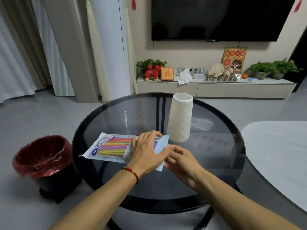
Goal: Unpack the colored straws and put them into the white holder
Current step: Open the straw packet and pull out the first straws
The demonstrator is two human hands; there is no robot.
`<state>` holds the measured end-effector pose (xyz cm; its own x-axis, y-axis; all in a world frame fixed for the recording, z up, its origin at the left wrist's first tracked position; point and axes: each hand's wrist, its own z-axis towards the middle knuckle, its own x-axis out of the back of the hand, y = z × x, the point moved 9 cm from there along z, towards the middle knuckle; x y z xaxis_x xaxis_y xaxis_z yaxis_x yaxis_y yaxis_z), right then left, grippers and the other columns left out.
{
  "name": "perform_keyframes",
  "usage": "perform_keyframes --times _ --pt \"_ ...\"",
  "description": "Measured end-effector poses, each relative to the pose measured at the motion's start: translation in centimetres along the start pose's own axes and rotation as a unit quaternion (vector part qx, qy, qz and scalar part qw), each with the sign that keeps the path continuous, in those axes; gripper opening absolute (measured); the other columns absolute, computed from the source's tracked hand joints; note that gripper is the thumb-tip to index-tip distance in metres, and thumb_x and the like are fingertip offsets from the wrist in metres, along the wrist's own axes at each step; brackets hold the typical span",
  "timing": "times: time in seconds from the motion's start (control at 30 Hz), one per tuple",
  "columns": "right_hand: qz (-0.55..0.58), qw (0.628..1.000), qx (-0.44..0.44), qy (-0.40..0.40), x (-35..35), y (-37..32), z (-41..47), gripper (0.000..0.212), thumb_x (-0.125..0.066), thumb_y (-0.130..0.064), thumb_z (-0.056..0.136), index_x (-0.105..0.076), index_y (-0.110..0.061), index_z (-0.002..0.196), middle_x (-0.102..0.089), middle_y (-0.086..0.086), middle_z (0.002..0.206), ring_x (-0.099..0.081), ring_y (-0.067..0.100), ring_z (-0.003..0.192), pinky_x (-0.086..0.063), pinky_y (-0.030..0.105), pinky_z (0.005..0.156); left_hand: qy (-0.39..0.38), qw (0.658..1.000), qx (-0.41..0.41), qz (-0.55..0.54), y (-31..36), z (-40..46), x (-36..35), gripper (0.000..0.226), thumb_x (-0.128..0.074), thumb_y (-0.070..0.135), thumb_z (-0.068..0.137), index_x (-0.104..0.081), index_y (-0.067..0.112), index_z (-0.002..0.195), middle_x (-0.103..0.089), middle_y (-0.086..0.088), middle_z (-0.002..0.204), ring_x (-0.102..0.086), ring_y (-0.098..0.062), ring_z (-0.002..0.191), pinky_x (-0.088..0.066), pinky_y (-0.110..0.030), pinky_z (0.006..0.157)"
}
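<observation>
Mid-frame, the left hand (146,151) grasps the right end of the straw packet (97,151) on the glass table (149,185); whether the right hand (181,158) pinches its edge cannot be told. A hard tear could scatter straws (114,144) or topple the nearby holder (180,118)

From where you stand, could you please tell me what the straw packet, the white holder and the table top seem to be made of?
Straw packet: thin glossy plastic film, judging by its clear window and bending end. White holder: matte and finely ribbed, possibly ceramic or plastic; I cannot tell which. Table top: smoked glass, since the frame beneath shows through it.
</observation>
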<state>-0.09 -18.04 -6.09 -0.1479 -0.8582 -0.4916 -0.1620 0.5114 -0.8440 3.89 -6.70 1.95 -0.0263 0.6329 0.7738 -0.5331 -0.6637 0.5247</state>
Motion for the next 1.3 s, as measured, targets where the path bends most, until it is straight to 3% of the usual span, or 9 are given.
perform_keyframes --times 0.1,0.2,0.37,0.7,1.03,1.1,1.17,1.23,1.3 --pt "0.091 0.996 -0.011 0.002 -0.1 0.5 0.9 0.016 -0.066 -0.005 0.099 -0.071 0.003 0.112 -0.078 0.025 0.115 -0.08 0.029 0.1 -0.065 0.035 0.078 0.019 1.0 -0.009 -0.017 0.2 0.4 0.1 0.033 -0.062 0.049 0.085 -0.052 0.033 0.112 -0.055 0.016 0.114 -0.047 -0.008 0.108 -0.027 -0.047 0.111" --pt "0.128 0.991 -0.006 -0.027 -0.7 0.1 1.5 0.018 -0.063 -0.005 0.101 -0.078 0.002 0.108 -0.077 0.025 0.118 -0.079 0.029 0.102 -0.065 0.034 0.08 0.044 0.998 -0.029 -0.033 0.7 0.8 0.9 0.034 -0.062 0.049 0.083 -0.052 0.03 0.11 -0.055 0.015 0.11 -0.047 -0.008 0.102 -0.033 -0.047 0.107" --pt "0.144 0.988 -0.011 -0.06 -1.8 0.8 1.8 0.022 -0.063 -0.006 0.1 -0.077 0.003 0.113 -0.075 0.025 0.123 -0.078 0.029 0.108 -0.065 0.033 0.084 0.059 0.995 -0.042 -0.062 0.2 0.6 1.6 0.039 -0.063 0.046 0.077 -0.054 0.026 0.109 -0.057 0.012 0.108 -0.05 -0.01 0.101 -0.039 -0.045 0.099" --pt "0.168 0.983 -0.024 -0.074 -3.3 2.0 1.9 0.023 -0.058 -0.004 0.105 -0.08 0.0 0.105 -0.078 0.023 0.116 -0.079 0.027 0.104 -0.065 0.032 0.082 0.071 0.995 -0.05 -0.058 -0.8 0.2 2.3 0.04 -0.066 0.047 0.076 -0.055 0.026 0.108 -0.057 0.011 0.107 -0.051 -0.011 0.1 -0.042 -0.041 0.095" --pt "0.155 0.985 -0.028 -0.076 -3.3 2.1 1.7 0.027 -0.056 -0.004 0.106 -0.065 0.009 0.128 -0.075 0.024 0.124 -0.078 0.027 0.108 -0.065 0.033 0.083 0.07 0.994 -0.051 -0.072 -0.3 -0.1 2.5 0.045 -0.067 0.045 0.074 -0.056 0.021 0.11 -0.058 0.007 0.112 -0.052 -0.012 0.104 -0.04 -0.035 0.097" --pt "0.095 0.992 -0.015 -0.08 -3.2 1.7 1.7 0.026 -0.056 -0.005 0.106 -0.067 0.011 0.123 -0.078 0.022 0.115 -0.079 0.026 0.102 -0.065 0.032 0.08 0.067 0.994 -0.053 -0.065 -0.4 -0.1 2.4 0.043 -0.069 0.041 0.073 -0.056 0.021 0.108 -0.058 0.006 0.111 -0.052 -0.013 0.104 -0.041 -0.034 0.095" --pt "-0.047 0.996 0.027 -0.068 -3.1 0.7 1.4 0.026 -0.053 -0.011 0.109 -0.074 0.003 0.102 -0.078 0.012 0.085 -0.077 0.021 0.077 -0.063 0.028 0.069 0.05 0.996 -0.052 -0.056 -0.4 0.1 2.1 0.035 -0.07 0.036 0.073 -0.054 0.02 0.1 -0.059 0.005 0.109 -0.053 -0.015 0.101 -0.043 -0.033 0.09" --pt "-0.169 0.982 0.075 -0.037 -2.7 -0.3 1.3 0.03 -0.048 -0.015 0.11 -0.065 -0.005 0.088 -0.067 0.003 0.061 -0.066 0.017 0.055 -0.057 0.027 0.06 0.027 0.998 -0.041 -0.034 -0.4 0.1 1.7 0.024 -0.071 0.032 0.074 -0.053 0.02 0.086 -0.06 0.004 0.107 -0.054 -0.015 0.099 -0.046 -0.031 0.085" --pt "-0.231 0.968 0.1 -0.008 -2.0 -1.1 1.2 0.023 -0.047 -0.012 0.108 -0.056 -0.005 0.088 -0.06 0.001 0.056 -0.057 0.015 0.05 -0.051 0.026 0.052 0.013 0.999 -0.037 -0.001 -0.2 0.1 1.3 0.018 -0.069 0.028 0.075 -0.055 0.017 0.075 -0.062 0.001 0.107 -0.055 -0.014 0.1 -0.046 -0.026 0.083"
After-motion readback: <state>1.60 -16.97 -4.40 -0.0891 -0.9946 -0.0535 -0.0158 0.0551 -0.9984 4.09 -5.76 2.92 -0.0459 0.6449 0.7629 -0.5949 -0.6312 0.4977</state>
